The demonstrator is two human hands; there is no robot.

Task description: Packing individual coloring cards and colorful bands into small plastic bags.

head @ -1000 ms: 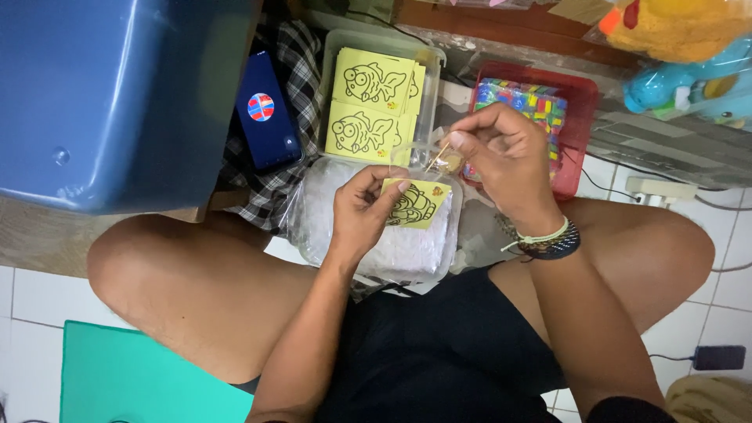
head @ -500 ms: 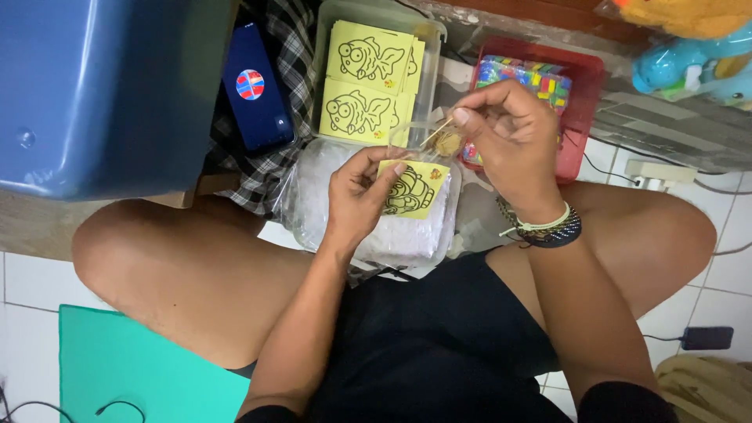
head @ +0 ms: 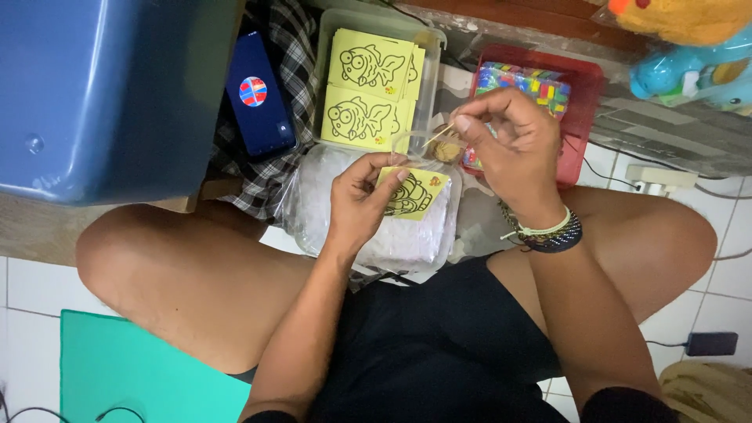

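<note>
Two hands are seen at the centre of the frame. A small yellow card [head: 413, 193] is pinched by the left hand [head: 362, 202]; just above it, a thin stick [head: 437, 136] is held by the right hand [head: 513, 147].

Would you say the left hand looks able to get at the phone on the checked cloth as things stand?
Probably yes, once freed: the left hand now pinches a small yellow fish card, but the phone lies uncovered on the checked cloth just beyond it, nothing between.
</note>
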